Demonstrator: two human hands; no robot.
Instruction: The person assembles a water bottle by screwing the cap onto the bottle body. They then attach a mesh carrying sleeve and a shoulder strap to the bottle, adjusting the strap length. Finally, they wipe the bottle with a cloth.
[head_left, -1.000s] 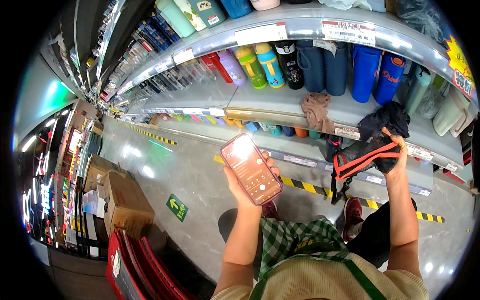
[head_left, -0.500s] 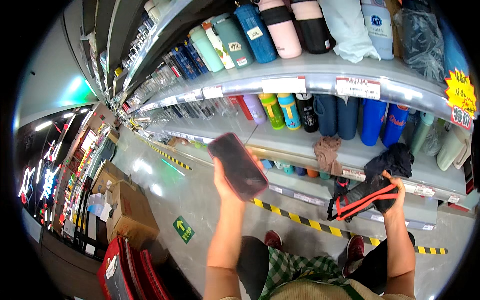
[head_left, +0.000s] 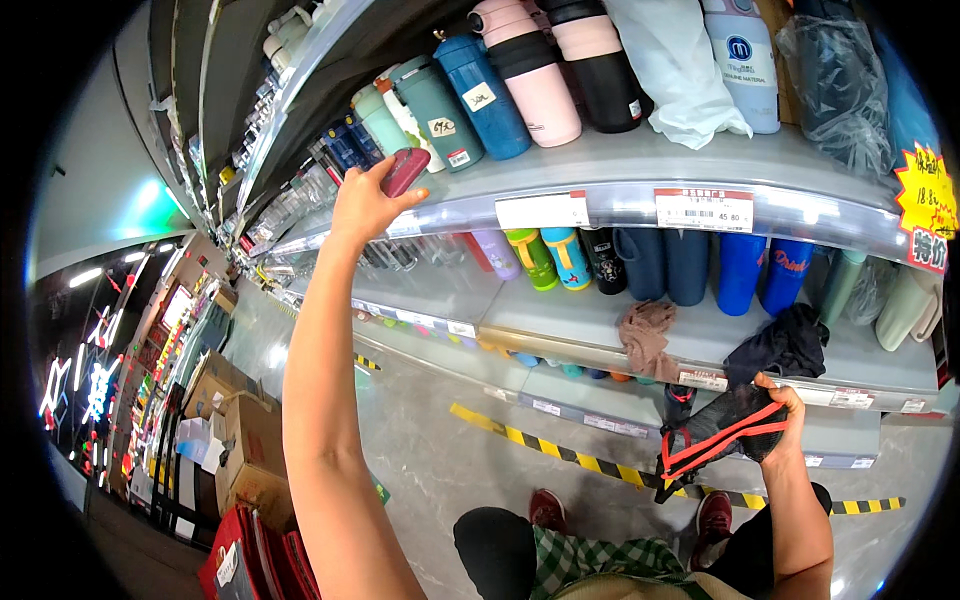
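Up at the upper shelf (head_left: 560, 170), my left hand (head_left: 366, 200) is closed on a smartphone in a dark red case (head_left: 406, 172), beside several insulated bottles. The nearest are a green-grey bottle (head_left: 437, 110) and a pale mint one (head_left: 380, 125). Lower right, my right hand (head_left: 783, 425) grips a black mesh article with red-orange trim (head_left: 715, 440), whose exact kind I cannot make out. It hangs in front of the lower shelf edge. Just above it lie a crumpled black cloth (head_left: 782, 345) and, further left, a brown cloth (head_left: 647, 338).
Pink-and-black bottles (head_left: 530, 80) and a bottle under white plastic (head_left: 675, 75) stand further right above. Blue bottles (head_left: 740, 270) line the middle shelf. Cardboard boxes (head_left: 255, 460) and red folded goods (head_left: 240, 555) stand at the left. Yellow-black tape (head_left: 580, 457) runs along the floor.
My left arm has stretched up and forward, carrying the smartphone from above the aisle to the upper shelf. My right hand stays nearly in place with the mesh article.
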